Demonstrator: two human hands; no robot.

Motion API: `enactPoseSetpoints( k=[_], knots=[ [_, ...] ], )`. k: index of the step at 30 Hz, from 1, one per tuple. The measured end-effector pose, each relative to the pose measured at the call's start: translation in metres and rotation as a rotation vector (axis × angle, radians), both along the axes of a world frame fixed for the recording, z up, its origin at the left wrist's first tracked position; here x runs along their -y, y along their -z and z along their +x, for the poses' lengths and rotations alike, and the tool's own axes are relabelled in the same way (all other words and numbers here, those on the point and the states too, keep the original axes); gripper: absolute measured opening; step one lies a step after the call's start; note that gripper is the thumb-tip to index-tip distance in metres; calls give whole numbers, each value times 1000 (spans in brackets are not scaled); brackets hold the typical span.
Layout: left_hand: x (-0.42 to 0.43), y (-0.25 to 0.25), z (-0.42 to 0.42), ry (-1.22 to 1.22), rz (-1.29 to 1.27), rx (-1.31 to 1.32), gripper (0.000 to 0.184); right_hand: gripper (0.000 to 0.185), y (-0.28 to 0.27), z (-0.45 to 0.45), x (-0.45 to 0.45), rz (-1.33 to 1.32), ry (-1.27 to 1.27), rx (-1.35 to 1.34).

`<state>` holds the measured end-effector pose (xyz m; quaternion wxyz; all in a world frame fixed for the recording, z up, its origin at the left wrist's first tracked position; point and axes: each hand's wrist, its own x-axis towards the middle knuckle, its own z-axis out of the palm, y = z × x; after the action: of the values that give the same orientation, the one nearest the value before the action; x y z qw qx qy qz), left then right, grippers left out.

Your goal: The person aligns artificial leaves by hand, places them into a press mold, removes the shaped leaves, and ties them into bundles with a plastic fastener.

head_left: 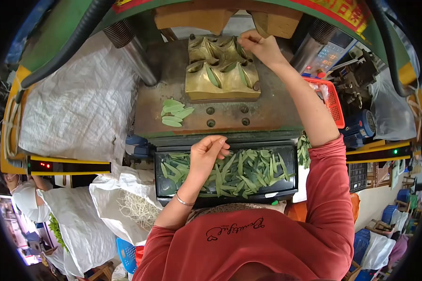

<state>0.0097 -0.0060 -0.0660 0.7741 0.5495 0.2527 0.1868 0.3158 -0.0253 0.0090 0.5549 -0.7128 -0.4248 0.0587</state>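
A brass-coloured mould block point(222, 89) with leaf-shaped hollows sits on the metal press bed; green leaf pieces point(213, 76) lie in several hollows. At the block's back right corner my right hand point(260, 46) has its fingers pinched together, and what they hold is too small to make out. My left hand point(210, 152) hovers over the front edge of the bed, fingers curled in, their contents hidden. Beneath it a black tray point(225, 194) holds many loose green leaf pieces. A small pile of leaf pieces point(173, 112) lies on the bed left of the block.
Steel columns point(138, 58) stand on both sides of the bed. A red basket point(334, 104) and a control panel point(330, 54) are at the right. White sacks point(75, 103) hang or lie at the left. Another person point(28, 196) is at the far left.
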Motion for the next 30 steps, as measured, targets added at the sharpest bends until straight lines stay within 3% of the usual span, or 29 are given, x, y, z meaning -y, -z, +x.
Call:
enactPoseSetpoints(
  k=[8,13,17,18,20,22,24,25,27,28,30],
  knots=[
    [-9,-10,-7,20,27,-197,12,11,8,6,-6,-160,50,163],
    [-1,-32,-23,-50,153,-120,11,13,6,10,-9,-268,-46,242],
    [20,-45,-21,-402,232,174,16,15,-2,-3,-1,-156,154,313],
    [16,-50,-27,-386,319,188,16,15,-7,-11,3,-150,156,315],
    [0,-59,-54,-359,401,193,16,15,-9,-36,24,22,160,232],
    [-14,-73,-86,-169,269,112,17,14,-4,-68,52,174,170,138],
    [-7,-88,-97,-191,157,327,13,15,13,-106,83,131,150,70],
    [10,-109,-99,-179,138,288,13,15,26,-129,101,101,123,10],
    [50,-149,-93,-457,109,511,23,15,46,-166,133,58,75,-94],
    [42,-149,-106,-439,100,486,23,15,62,-180,147,16,66,-127],
    [12,-149,-133,723,-306,970,23,14,88,-202,168,-25,74,-159]
  ],
)
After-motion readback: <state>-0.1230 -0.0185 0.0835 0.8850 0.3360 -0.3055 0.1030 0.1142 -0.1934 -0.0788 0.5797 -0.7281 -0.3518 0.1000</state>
